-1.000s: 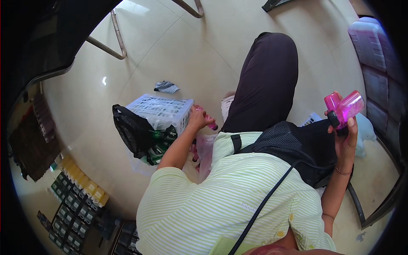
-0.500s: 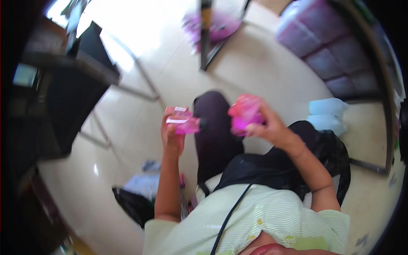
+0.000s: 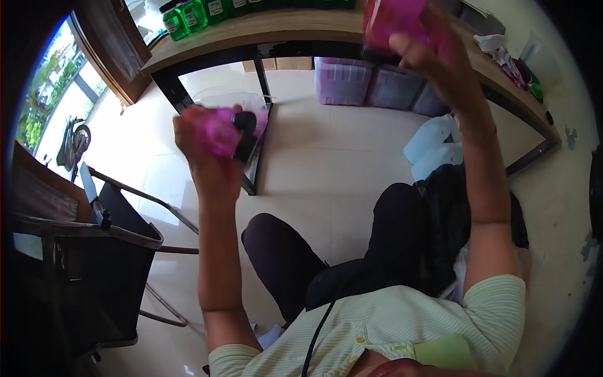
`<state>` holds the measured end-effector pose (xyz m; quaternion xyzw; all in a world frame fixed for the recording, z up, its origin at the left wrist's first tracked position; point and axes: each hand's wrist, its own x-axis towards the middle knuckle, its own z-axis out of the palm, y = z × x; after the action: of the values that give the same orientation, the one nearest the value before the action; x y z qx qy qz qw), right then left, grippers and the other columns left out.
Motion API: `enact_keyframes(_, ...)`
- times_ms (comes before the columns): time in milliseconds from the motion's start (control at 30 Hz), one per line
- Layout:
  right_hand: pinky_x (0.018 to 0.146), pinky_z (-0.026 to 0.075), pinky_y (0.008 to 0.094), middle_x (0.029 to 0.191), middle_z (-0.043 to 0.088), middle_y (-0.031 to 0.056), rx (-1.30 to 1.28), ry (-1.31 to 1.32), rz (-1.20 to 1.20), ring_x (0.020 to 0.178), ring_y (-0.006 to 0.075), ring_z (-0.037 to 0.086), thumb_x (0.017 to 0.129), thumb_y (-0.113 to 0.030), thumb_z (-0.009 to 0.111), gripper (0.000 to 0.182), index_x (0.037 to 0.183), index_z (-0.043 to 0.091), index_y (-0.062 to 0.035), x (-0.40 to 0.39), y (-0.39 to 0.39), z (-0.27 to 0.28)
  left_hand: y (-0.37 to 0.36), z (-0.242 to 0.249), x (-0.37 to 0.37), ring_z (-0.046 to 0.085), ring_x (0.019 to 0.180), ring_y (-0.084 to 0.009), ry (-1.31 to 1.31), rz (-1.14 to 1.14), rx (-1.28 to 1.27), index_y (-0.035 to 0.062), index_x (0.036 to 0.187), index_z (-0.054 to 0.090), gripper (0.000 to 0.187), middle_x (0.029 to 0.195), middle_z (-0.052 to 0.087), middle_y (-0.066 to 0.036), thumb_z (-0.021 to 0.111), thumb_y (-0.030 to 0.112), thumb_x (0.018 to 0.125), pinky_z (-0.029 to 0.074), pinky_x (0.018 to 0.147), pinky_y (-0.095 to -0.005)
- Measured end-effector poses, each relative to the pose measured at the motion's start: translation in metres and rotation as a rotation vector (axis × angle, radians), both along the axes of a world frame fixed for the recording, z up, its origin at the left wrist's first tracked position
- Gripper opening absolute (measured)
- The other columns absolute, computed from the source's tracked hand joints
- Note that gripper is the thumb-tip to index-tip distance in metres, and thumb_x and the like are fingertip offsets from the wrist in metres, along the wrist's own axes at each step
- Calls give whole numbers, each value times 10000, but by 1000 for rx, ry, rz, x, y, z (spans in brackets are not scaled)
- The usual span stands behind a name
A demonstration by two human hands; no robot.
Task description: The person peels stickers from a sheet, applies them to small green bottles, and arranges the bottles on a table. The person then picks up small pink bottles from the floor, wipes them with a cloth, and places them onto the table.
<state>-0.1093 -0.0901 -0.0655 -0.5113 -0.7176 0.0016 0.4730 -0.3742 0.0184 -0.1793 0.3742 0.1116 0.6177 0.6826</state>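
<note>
Left hand: the left hand (image 3: 210, 154) is raised in front of the person, fingers curled tight around one pink bottle (image 3: 220, 131) with a black cap (image 3: 245, 129) that points right; the hand is blurred.
Right hand: the right hand (image 3: 433, 47) is lifted higher and farther, up at the bench edge, fingers wrapped around a second pink bottle (image 3: 396, 22); blur hides whether it grips more than one.
Pink bottles: two counted, one in each hand, well apart from each other, both held in the air above the floor.
Bench: one wooden bench (image 3: 295, 28) on a black frame runs across the far side and bends down the right.
Green bottles: a row of green bottles (image 3: 195, 12) stands on the far left of the bench; the top edge cuts them, so no sure count.
Bins: three pale purple bins (image 3: 342, 78) sit side by side on the floor under the bench, beyond the right hand.
Clear tub: one clear tub (image 3: 226, 100) lies on the floor by the bench leg, just behind the left hand.
White jugs: two pale jugs (image 3: 433, 141) lie on the floor at the right, near the person's right arm.
Chair: one black chair (image 3: 107, 251) with a metal frame stands at the near left.
Bag: a dark bag (image 3: 440, 220) rests on the person's lap, its strap crossing a striped green shirt (image 3: 389, 327).
Floor: cream tiled floor (image 3: 326, 151) lies between the knees and the bench.
</note>
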Motion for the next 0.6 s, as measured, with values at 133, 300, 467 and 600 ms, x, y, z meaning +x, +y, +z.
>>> enact_keyframes(133, 858, 451, 367, 1098, 570, 171, 56, -308, -152, 985, 264, 562, 827, -423, 574, 504, 1139, 555, -28, 101, 42, 55, 28, 106, 80, 626, 867, -187, 460, -186, 407, 78, 1064, 515, 422, 927, 609, -60, 462, 467, 908, 505, 798, -320)
enact_keyframes(300, 854, 444, 361, 1132, 556, 152, 19, -957, -606, 956, 251, 569, 848, -345, 552, 387, 1112, 572, -62, 257, 92, 8, 37, 163, 228, 546, 735, -192, 896, -446, 643, 17, 964, 621, 590, 854, 582, -100, 498, 577, 824, 438, 614, -320)
enact_keyframes(467, 938, 406, 335, 1169, 532, 154, 19, -456, -700, 1094, 266, 526, 879, -403, 507, 378, 1037, 633, -84, 262, 103, -17, 72, 145, 325, 600, 952, -344, 1168, 255, 615, 38, 1123, 600, 693, 1123, 584, -216, 409, 627, 812, 484, 796, -423)
enact_keyframes(600, 995, 353, 352, 1284, 471, 148, -139, -233, -512, 1192, 259, 449, 902, -434, 457, 469, 1174, 565, -68, 233, 94, 10, 92, 123, 372, 573, 1024, -384, 1195, 630, 641, 92, 1125, 614, 587, 1184, 551, -222, 447, 557, 809, 461, 862, -402)
